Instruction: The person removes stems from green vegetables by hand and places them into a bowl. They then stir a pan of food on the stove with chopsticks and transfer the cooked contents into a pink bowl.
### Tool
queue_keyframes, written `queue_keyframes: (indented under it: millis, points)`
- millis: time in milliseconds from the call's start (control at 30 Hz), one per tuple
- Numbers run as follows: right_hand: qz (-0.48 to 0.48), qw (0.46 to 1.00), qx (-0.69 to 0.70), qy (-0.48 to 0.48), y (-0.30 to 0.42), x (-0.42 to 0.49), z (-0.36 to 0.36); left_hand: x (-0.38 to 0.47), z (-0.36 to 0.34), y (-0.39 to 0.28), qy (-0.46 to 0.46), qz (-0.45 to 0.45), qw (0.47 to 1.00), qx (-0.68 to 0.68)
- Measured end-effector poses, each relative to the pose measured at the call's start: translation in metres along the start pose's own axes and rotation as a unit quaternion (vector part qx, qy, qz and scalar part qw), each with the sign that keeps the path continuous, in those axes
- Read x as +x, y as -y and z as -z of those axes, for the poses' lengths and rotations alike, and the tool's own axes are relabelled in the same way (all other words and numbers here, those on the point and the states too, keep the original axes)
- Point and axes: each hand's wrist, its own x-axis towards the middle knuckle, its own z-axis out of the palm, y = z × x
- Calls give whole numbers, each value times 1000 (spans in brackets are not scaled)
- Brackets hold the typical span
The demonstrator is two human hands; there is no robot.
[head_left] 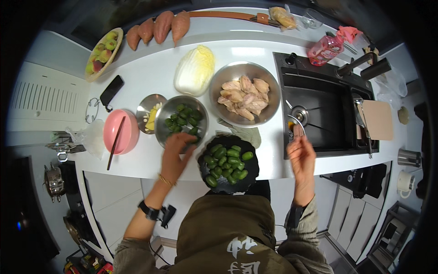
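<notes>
My left hand [175, 154] reaches over the near rim of a steel bowl [158, 132], thumb and fingers apart, fingertips by the dark green vegetables [181, 118] inside. It is blurred, and nothing shows clearly in its grasp. Over the sink's left edge, my right hand [301, 156] pinches a small curved metal tool [303, 125] with a brownish part; its exact kind cannot be told. Between my hands, a black scalloped plate [252, 171] bears several small oval green vegetables [226, 164] near the counter's front edge.
A large steel bowl [216, 82] of raw chicken pieces [244, 96], a napa cabbage [194, 70] and a green cloth [251, 135] lie beyond. Left are a pink bowl [131, 132] with chopsticks [116, 142] and a phone [112, 89]. A black sink [321, 102] with faucet [356, 65] stands right.
</notes>
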Motion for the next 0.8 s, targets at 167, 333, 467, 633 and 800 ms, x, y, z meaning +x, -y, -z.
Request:
queue_keyframes:
  millis: [167, 333, 467, 633, 800]
  points:
    - [127, 984, -108, -68, 69, 22, 12, 35, -7, 34, 142, 23, 969, 202]
    - [78, 974, -211, 8, 38, -7, 8, 34, -16, 39, 125, 24, 964, 235]
    - [-26, 978, -206, 21, -13, -27, -9, 36, -14, 36, 133, 38, 965, 221]
    - [-99, 976, -183, 65, -60, -31, -36, 41, -10, 32, 119, -66, 966, 221]
    - [-121, 965, -224, 67, -80, -32, -57, 45, -10, 33, 122, -63, 971, 195]
